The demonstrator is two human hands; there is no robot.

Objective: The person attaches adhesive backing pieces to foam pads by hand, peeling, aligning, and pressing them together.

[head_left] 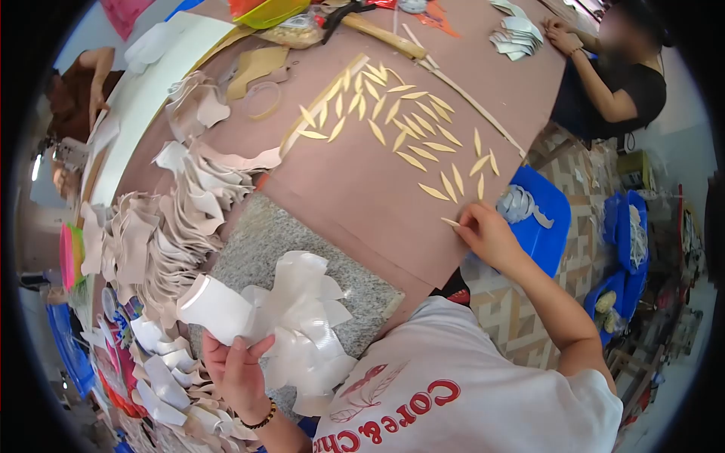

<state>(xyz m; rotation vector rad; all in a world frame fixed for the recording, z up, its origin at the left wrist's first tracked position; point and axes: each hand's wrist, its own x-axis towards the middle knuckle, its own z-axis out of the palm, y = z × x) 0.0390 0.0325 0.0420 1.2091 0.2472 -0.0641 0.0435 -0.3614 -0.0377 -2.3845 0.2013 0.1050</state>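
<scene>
Low on the left, by the white shirt, the left hand has its grip closed on a white piece, beside translucent sheets over a grey slab. Farther out, the right hand pinches one yellow sliver near the edge of the tabletop; more slivers lie scattered beyond. Across, another person reaches toward a pale stack.

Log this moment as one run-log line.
left hand: holding white piece | right hand: pinching yellow sliver | table: similar slivers spread loose | grey slab: translucent pieces on top
</scene>
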